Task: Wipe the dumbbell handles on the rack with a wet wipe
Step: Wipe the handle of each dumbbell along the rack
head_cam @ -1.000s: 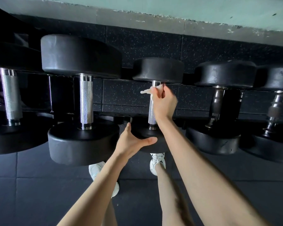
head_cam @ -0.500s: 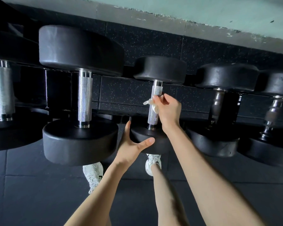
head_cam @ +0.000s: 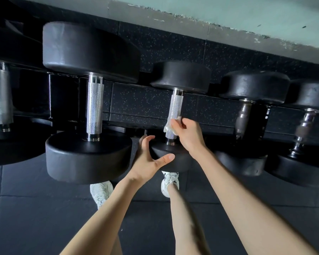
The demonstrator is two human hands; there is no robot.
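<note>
Wet wipe (head_cam: pixel 168 126) pinched by right hand (head_cam: pixel 189 138) on handle (head_cam: pixel 175 107); left hand (head_cam: pixel 147 162) holds dumbbell (head_cam: pixel 180 76).

Two white shoes (head_cam: pixel 101 192) stand on the dark floor tiles (head_cam: pixel 35 218). Far behind, a pale green wall (head_cam: pixel 247 11) has chipped paint at its edge.

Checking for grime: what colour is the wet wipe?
White wet wipe, gripped by right hand; head view.

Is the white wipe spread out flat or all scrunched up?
Scrunched up: the white wet wipe is a crumpled wad pinched in the right hand against the silver knurled dumbbell handle.
</note>
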